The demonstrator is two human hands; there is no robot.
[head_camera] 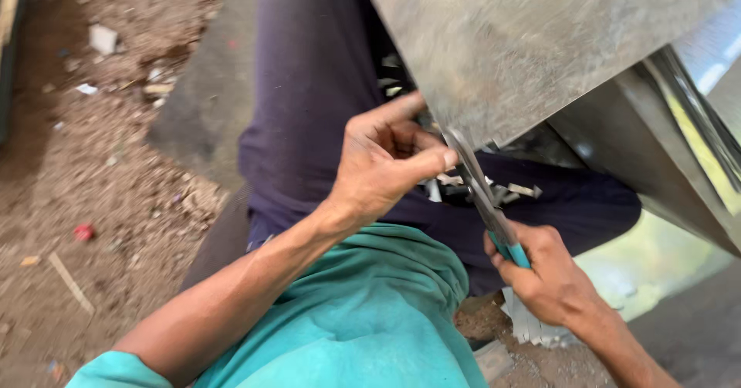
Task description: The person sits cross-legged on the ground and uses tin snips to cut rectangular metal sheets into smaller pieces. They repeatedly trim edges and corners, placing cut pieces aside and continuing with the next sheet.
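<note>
My left hand [386,160] pinches the lower edge of a large grey metal sheet [525,40] that slants across the upper right. My right hand [544,268] grips the teal handles of metal snips [486,203], whose blades reach up to the sheet's edge beside my left thumb. Small cut strips of metal [509,191] lie on my lap under the blades. I sit with dark purple trousers [309,87] and a teal shirt [363,318] in view.
Bare dirt ground [93,164] with scattered litter and a small red scrap [82,232] spreads to the left. A pile of pale metal offcuts [532,326] lies on the ground by my right wrist. A folded metal box shape [656,156] sits at the right.
</note>
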